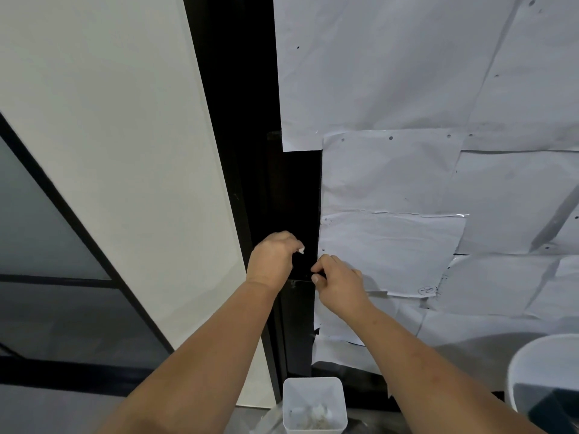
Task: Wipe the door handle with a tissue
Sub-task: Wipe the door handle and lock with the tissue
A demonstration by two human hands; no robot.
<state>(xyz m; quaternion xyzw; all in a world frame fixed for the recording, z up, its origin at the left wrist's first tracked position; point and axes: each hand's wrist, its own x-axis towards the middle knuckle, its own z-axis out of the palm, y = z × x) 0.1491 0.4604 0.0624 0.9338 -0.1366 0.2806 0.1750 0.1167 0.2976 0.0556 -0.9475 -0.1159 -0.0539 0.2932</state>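
A black door (294, 189), mostly covered by taped sheets of white paper, stands in front of me. Its black handle (305, 265) is hard to make out against the dark strip between my hands. My left hand (273, 260) has curled fingers and pinches a small white tissue (301, 250) whose tip peeks out at the fingertips. My right hand (340, 283) is just to the right and slightly lower, its thumb and fingers pinching the dark handle end. The two hands are a short gap apart.
A small white square bin (314, 402) with crumpled tissue scraps sits on the floor below my arms. A larger white round bin (545, 380) stands at the lower right. A white wall panel (125, 151) and dark framed glass (47, 230) lie to the left.
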